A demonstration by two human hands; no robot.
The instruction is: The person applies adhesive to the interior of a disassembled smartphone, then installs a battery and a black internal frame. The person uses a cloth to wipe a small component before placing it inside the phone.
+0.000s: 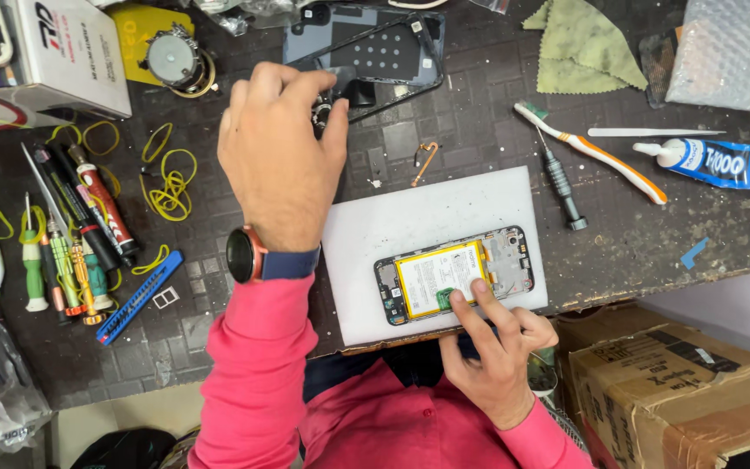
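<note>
The opened smartphone with its back removed, showing a white-and-yellow battery and grey circuit board (455, 274), lies flat on a white rectangular foam mat (392, 226) at the near edge of the dark grid-marked work mat (479, 122). The right hand (496, 352) comes in from six o'clock; its index and middle fingers are stretched out side by side and press down on the phone's lower edge by a small green part, while the other fingers curl in.

At about eleven o'clock from the phone, the left hand (281, 152), with a dark round wristwatch on a blue strap (245, 254) and a pink sleeve, reaches up the table. Its fingertips are drawn together around a small dark metal part (323, 111) just at the corner of a detached dark phone back cover (375, 48); whether they truly pinch it cannot be told.

At two o'clock from the phone lie a black precision screwdriver (562, 184), a white-and-orange toothbrush (596, 152) and a blue-and-white glue tube (722, 163). At nine o'clock sit a cluster of screwdrivers and pens (71, 234) and loose yellow rubber bands (171, 187). A brown cardboard box (679, 382) stands at four o'clock.
</note>
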